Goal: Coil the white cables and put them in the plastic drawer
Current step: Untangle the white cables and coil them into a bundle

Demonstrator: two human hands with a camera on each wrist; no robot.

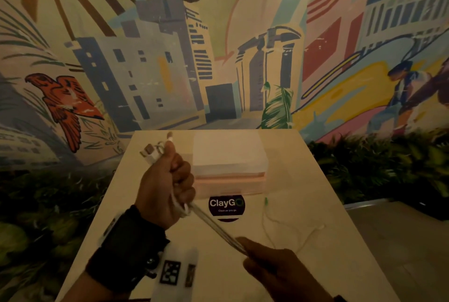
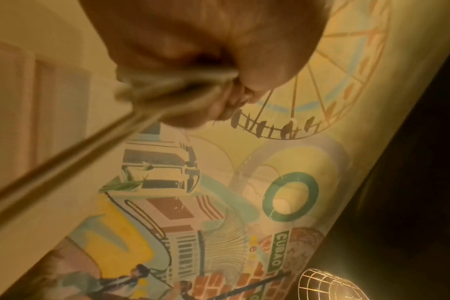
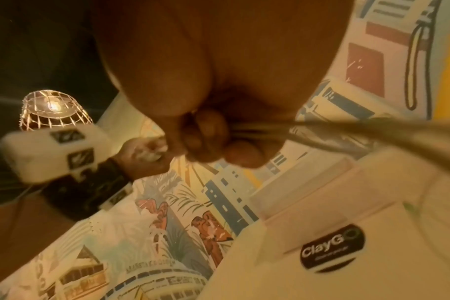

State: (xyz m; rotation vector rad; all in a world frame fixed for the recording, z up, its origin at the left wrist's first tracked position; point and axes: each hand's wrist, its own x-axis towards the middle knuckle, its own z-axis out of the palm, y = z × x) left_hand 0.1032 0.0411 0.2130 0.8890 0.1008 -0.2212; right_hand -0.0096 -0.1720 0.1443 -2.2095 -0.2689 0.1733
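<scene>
My left hand [image 1: 167, 180] is raised above the table and grips a bundle of white cable [image 1: 155, 151], its plugs sticking out above the fist. A taut stretch of that cable [image 1: 216, 228] runs down and right to my right hand [image 1: 264, 262], which pinches it near the table's front. The left wrist view shows cable loops [image 2: 172, 85] gathered in the fingers; in the right wrist view the strands [image 3: 347, 134] leave the curled fingers. A second thin white cable [image 1: 286, 231] with a green tip lies loose on the table. The pale plastic drawer [image 1: 228, 165] stands behind.
The light table [image 1: 328, 265] carries a dark round ClayGo sticker [image 1: 226, 207] in front of the drawer. A painted mural wall rises behind, with dark green plants to both sides of the table. A wire-caged lamp [image 3: 51, 109] glows overhead.
</scene>
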